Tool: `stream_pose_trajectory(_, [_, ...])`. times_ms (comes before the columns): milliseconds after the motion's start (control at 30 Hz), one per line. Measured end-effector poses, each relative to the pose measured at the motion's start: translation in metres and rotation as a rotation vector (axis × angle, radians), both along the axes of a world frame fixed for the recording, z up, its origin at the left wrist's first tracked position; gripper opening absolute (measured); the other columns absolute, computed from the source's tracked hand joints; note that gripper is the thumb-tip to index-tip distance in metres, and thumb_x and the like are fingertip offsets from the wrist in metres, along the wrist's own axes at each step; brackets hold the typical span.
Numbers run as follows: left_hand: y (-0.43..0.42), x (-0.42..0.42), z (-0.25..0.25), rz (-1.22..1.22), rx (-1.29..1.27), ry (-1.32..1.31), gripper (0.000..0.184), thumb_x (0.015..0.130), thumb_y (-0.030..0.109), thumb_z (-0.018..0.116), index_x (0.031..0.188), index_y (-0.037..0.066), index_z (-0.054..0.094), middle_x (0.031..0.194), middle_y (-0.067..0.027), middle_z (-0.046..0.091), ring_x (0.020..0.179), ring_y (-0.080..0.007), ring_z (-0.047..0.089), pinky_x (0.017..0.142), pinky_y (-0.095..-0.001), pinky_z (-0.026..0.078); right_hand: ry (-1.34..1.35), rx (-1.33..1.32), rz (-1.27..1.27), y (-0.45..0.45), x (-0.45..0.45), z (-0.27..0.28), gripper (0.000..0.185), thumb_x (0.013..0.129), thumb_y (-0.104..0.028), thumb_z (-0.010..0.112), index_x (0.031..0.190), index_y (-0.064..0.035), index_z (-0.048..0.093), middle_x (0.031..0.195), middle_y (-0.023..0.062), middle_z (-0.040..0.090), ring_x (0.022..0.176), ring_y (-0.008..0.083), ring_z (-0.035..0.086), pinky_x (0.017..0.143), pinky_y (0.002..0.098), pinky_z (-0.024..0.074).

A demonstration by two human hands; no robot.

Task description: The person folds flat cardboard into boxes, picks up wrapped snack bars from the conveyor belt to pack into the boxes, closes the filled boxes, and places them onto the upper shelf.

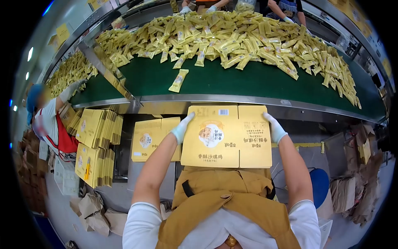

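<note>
Head view: centre frame, my left hand and right hand clasp opposite edges of a flat carton; metal rail separates it from wrapped bars above; carton stacks stand left.

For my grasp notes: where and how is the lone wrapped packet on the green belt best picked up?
Likely pinch the wrapped packet across its middle, thumb and finger on its long sides, coming down from the near side: it is long and narrow, lies slanted with bare green belt around it, and the heap is beyond.
</note>
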State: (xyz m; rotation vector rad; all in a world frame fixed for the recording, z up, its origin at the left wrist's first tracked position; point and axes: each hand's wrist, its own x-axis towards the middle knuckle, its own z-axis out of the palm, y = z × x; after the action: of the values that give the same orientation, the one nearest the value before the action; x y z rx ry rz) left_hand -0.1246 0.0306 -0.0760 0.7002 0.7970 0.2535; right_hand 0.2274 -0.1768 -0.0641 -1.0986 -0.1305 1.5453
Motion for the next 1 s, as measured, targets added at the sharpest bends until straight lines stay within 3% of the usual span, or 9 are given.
stream_pose_trajectory(33, [0.002,0.005,0.002,-0.006,-0.009,0.036,0.064,0.098,0.054,0.053,0.142,0.008,0.051,0.141,-0.0131,0.057,0.124,-0.0276,0.059,0.107,-0.0416,0.046,-0.033,-0.042,0.006,0.006,-0.003,0.0,0.06,0.092,-0.047,0.067,0.133,-0.006,0.058,0.124,0.0139,0.067,0.111,0.0258,0.066,0.094,0.0396,0.0544])
stream_pose_trajectory(133, [-0.006,0.01,0.011,0.006,0.02,0.125,0.063,0.096,0.054,0.057,0.139,0.008,0.055,0.136,-0.0134,0.061,0.12,-0.0269,0.061,0.103,-0.0408,0.049,-0.204,-0.09,-0.083,0.013,-0.009,-0.011,0.066,0.089,-0.053,0.069,0.128,-0.0011,0.061,0.118,0.0147,0.069,0.103,0.0249,0.069,0.089,0.0366,0.0552])
stream_pose_trajectory(233, [-0.008,0.007,0.007,0.049,0.047,0.113,0.061,0.094,0.051,0.061,0.136,0.007,0.057,0.131,-0.0135,0.063,0.114,-0.0263,0.064,0.097,-0.0395,0.052,-0.579,-0.297,-0.073,0.015,-0.001,-0.035,0.075,0.085,-0.06,0.071,0.123,0.0041,0.063,0.113,0.0149,0.07,0.095,0.0222,0.07,0.082,0.0355,0.0569])
stream_pose_trajectory(467, [-0.014,0.006,0.005,0.153,0.206,0.312,0.061,0.088,0.044,0.073,0.129,0.001,0.058,0.114,-0.0138,0.068,0.098,-0.0241,0.067,0.083,-0.0378,0.056,-0.738,-0.214,-0.166,0.01,-0.002,-0.062,0.076,0.084,-0.057,0.074,0.117,0.0111,0.065,0.108,0.0137,0.071,0.091,0.018,0.068,0.08,0.0317,0.0541])
stream_pose_trajectory(667, [-0.009,0.008,-0.008,0.201,0.267,0.393,0.061,0.087,0.04,0.076,0.128,-0.001,0.057,0.116,-0.0143,0.067,0.098,-0.0218,0.067,0.083,-0.036,0.055,-0.747,-0.235,-0.162,0.009,-0.007,-0.063,0.068,0.087,-0.052,0.073,0.117,0.0082,0.067,0.106,0.011,0.071,0.09,0.016,0.066,0.08,0.0302,0.0521])
stream_pose_trajectory(900, [0.028,0.004,-0.04,0.103,0.062,0.243,0.06,0.09,0.038,0.072,0.133,-0.001,0.056,0.124,-0.0144,0.066,0.107,-0.0243,0.066,0.091,-0.0354,0.054,-0.384,-0.204,-0.069,0.016,0.0,-0.048,0.073,0.09,-0.048,0.07,0.137,0.0045,0.052,0.126,0.0132,0.064,0.111,0.0209,0.063,0.094,0.0339,0.0499])
stream_pose_trajectory(1000, [0.053,0.029,-0.017,0.078,0.007,0.21,0.055,0.092,0.035,0.07,0.133,-0.001,0.058,0.128,-0.0146,0.065,0.112,-0.0255,0.066,0.095,-0.0363,0.053,-0.317,-0.163,-0.014,0.021,0.007,-0.044,0.073,0.091,-0.046,0.069,0.141,0.0034,0.048,0.132,0.014,0.061,0.118,0.0228,0.06,0.098,0.0362,0.0491])
